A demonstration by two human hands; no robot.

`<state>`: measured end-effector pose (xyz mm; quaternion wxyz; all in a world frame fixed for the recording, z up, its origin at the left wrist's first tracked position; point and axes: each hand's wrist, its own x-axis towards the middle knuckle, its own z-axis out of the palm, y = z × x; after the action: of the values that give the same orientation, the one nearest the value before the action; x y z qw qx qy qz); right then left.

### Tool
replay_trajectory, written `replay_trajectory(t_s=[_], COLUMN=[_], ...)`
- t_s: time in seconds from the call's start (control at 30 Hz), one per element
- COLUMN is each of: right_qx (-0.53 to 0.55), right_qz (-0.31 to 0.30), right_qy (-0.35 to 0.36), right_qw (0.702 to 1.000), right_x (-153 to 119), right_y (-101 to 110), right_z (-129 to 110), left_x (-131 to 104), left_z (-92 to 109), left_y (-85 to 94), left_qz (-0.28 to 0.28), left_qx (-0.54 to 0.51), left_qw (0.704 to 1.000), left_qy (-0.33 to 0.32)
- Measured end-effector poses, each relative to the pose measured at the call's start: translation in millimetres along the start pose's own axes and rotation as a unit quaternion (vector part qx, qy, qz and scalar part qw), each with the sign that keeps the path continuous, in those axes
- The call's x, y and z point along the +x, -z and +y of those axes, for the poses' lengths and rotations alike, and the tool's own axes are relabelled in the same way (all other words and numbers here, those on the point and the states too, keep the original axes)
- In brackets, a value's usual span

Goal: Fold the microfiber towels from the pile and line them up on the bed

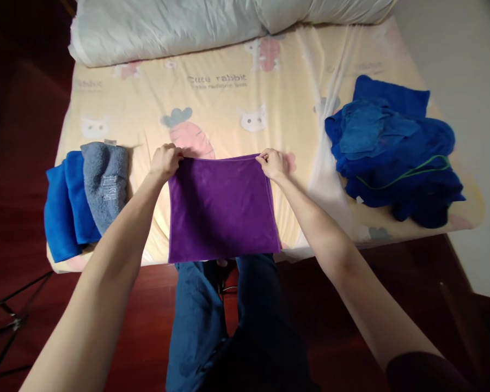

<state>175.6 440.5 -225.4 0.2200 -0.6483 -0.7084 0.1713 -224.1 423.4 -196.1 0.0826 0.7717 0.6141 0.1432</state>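
Observation:
A purple towel is spread out in front of me, its near edge at the front of the bed. My left hand pinches its far left corner. At the far right corner my right hand has its fingers closed on the same cloth. To the left of my left hand lie a folded grey towel with light lettering and folded blue towels. A loose heap of blue towels, one with a green stripe, lies over to the right.
Underneath is a bed with a pale yellow sheet printed with rabbits and carrots. A rolled white quilt lies along the far side. Black stand legs rise from the dark red floor at the lower left. A pale wall borders the right side.

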Motion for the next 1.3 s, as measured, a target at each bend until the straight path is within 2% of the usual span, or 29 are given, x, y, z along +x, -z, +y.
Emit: replay_trajectory(t_s=[0.1, 0.17, 0.23, 0.33, 0.4, 0.47, 0.57, 0.6, 0.63, 0.7, 0.73, 0.8, 0.83, 0.9, 0.97, 1.1, 1.3], right_qx=[-0.019, -0.029, -0.032, -0.030, -0.039, -0.059, -0.081, -0.080, -0.076, -0.065, -0.060, -0.063, -0.073, -0.099, -0.115, -0.108, -0.103], right_qz=[0.027, 0.043, 0.054, 0.006, -0.055, -0.076, -0.026, -0.008, 0.001, -0.011, -0.034, -0.098, -0.114, -0.111, -0.082, -0.052, -0.030], right_qy=[-0.015, -0.008, 0.035, 0.150, 0.203, 0.177, 0.066, 0.057, 0.073, 0.157, 0.206, 0.280, 0.282, 0.242, 0.185, 0.150, 0.144], right_qw=[0.999, 0.999, 0.997, 0.988, 0.977, 0.979, 0.994, 0.995, 0.994, 0.985, 0.976, 0.953, 0.950, 0.959, 0.973, 0.981, 0.984], right_x=[-6.5, -15.5, -28.8, -53.2, -67.5, -77.5, -93.2, -103.4, -117.9, -161.1, -188.2, -245.8, -272.8, -316.2, -341.8, -352.1, -342.2], right_y=[-3.0, -3.4, -3.4, -4.7, -5.2, -2.7, 11.1, 18.0, 25.2, 37.5, 41.7, 45.2, 45.2, 43.8, 42.8, 45.4, 53.0], right_z=[-8.2, -18.9, -31.1, -41.3, -38.4, -31.9, -32.4, -36.9, -42.5, -52.0, -53.4, -46.6, -39.1, -20.4, -4.3, 3.8, -11.7], left_x=[-5.6, -17.2, -35.0, -68.6, -90.6, -110.0, -140.1, -153.3, -169.4, -210.1, -233.8, -283.1, -306.5, -346.7, -375.9, -407.5, -422.8], left_z=[14.8, 34.6, 56.6, 77.6, 78.6, 74.2, 77.3, 83.7, 92.4, 113.0, 122.6, 136.1, 139.4, 140.0, 136.2, 130.9, 137.7], left_y=[-2.5, -6.6, -12.6, -23.3, -29.0, -31.0, -25.1, -22.0, -19.3, -16.9, -17.4, -20.3, -21.9, -24.4, -25.3, -23.0, -15.8], left_qz=[-0.001, 0.034, 0.075, 0.074, 0.045, 0.034, 0.053, 0.060, 0.064, 0.053, 0.033, 0.026, 0.032, 0.042, 0.044, 0.032, 0.039], left_qx=[0.043, 0.027, 0.007, -0.013, -0.022, -0.025, -0.013, -0.006, 0.001, 0.010, 0.011, 0.020, 0.026, 0.032, 0.028, -0.007, -0.027], left_qw=[0.998, 0.998, 0.996, 0.997, 0.999, 0.998, 0.989, 0.988, 0.989, 0.996, 0.999, 0.999, 0.999, 0.998, 0.997, 0.996, 0.995], left_qy=[0.042, 0.053, 0.051, 0.014, 0.012, 0.054, 0.136, 0.144, 0.137, 0.075, 0.032, 0.007, 0.015, 0.041, 0.064, 0.077, 0.091])
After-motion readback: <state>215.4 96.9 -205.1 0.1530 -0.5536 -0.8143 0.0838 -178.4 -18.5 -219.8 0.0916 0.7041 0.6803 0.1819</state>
